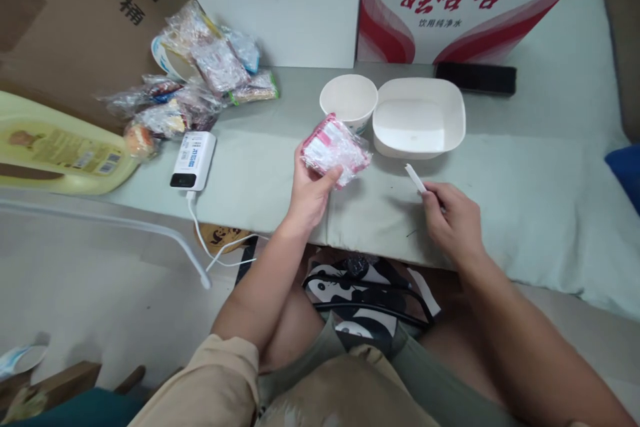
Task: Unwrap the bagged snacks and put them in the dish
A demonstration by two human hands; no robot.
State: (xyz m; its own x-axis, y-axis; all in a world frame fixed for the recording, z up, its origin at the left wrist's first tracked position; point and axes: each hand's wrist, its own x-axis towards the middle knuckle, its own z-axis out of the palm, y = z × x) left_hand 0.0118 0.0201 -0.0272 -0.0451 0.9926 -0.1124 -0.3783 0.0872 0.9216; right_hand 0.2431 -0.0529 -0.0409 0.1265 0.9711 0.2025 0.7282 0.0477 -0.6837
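My left hand (315, 190) is closed on a pink-and-white packet (334, 150) wrapped in clear crinkled plastic, thumb on top. The packet is held in front of a round white paper bowl (349, 97) and hides part of its lower edge. My right hand (453, 220) grips a slim white stick-like tool (415, 178), its tip pointing up and left; its exact kind I cannot make out. Just beyond that tip stands a rectangular white tub (419, 117), touching or nearly touching the bowl. The insides of both containers show only bare white surface.
Plastic-wrapped snack packets (200, 73) are piled at the left beside a cardboard box (75, 27). Nearer are a white power bank (194, 160) with a cable and a yellow bottle (60, 143). A black case-like object (475, 79) lies by the white-and-red carton (465, 7).
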